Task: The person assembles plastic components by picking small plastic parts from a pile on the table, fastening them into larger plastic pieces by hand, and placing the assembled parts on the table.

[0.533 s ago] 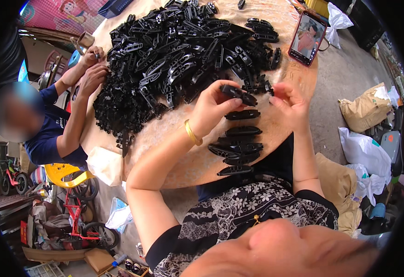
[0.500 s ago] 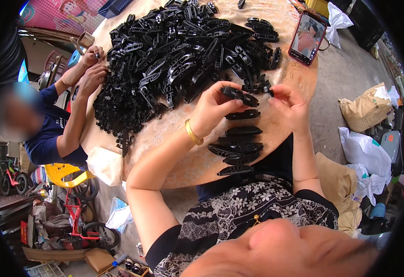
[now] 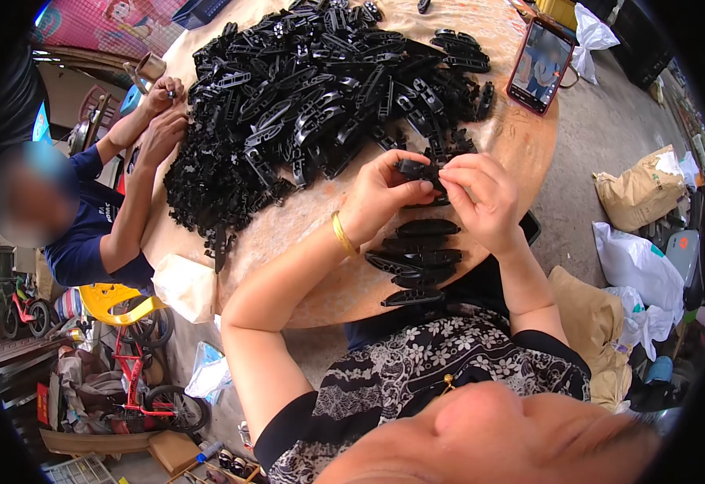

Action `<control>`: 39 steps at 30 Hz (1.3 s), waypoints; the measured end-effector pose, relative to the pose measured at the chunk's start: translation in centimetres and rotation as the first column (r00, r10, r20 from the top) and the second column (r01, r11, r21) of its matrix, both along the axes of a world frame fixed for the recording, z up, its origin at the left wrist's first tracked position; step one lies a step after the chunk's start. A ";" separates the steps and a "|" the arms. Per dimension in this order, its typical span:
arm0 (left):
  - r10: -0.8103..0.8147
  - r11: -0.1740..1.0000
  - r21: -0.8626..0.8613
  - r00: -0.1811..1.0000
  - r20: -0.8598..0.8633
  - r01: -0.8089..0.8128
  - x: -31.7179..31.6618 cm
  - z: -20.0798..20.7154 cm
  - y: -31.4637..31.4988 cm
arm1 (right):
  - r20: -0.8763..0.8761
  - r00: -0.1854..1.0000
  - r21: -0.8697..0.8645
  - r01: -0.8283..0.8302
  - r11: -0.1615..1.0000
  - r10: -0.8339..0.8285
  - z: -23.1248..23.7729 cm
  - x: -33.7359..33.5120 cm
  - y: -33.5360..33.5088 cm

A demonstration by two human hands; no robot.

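My left hand [image 3: 386, 189] grips an elongated black plastic part [image 3: 413, 168] between thumb and fingers. Pinched up against the part's right end, my right hand [image 3: 484, 194] meets it with thumb and forefinger; a small black piece there is mostly hidden by the fingertips. Below my hands, several curved black plastic parts [image 3: 422, 256] lie in a loose column near the table's edge. Beyond them rises a big heap of similar black parts [image 3: 296, 97], with smaller black pieces [image 3: 193, 181] along its left side.
A phone [image 3: 539, 64] stands at the table's [image 3: 304, 278] right edge. Across on the left, a co-worker's hands [image 3: 163, 117] handle a small piece by the heap. A white bag [image 3: 185, 288] hangs at the left edge; sacks [image 3: 638, 189] sit on the floor to the right.
My right hand has moved left and in, so its fingertips now meet the black part in my left hand. The left hand has turned the part slightly.
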State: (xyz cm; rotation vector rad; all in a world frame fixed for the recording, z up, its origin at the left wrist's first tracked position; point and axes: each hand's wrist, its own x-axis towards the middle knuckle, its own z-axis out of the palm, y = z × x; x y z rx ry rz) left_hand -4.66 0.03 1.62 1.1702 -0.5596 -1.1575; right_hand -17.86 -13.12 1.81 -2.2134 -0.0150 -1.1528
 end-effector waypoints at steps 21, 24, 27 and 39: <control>0.211 0.969 -0.243 0.370 0.905 0.043 -1.6 1.4 0.7 | -0.139 0.986 0.099 -0.080 0.992 0.093 -1.3 -1.2 -0.8; 0.180 0.977 -0.211 0.417 0.891 0.029 -0.9 1.7 0.4 | -0.204 0.975 0.176 -0.048 0.983 0.085 -0.8 -1.2 -0.6; 0.312 0.949 -0.276 0.556 0.770 -0.150 0.6 2.0 -0.2 | -0.265 0.962 0.216 -0.009 0.976 0.067 -0.9 -1.1 -0.5; -0.231 0.895 0.101 -0.259 0.938 -0.434 4.0 0.0 0.6 | -0.292 0.924 0.062 -0.238 0.969 0.246 -1.3 -0.9 -2.6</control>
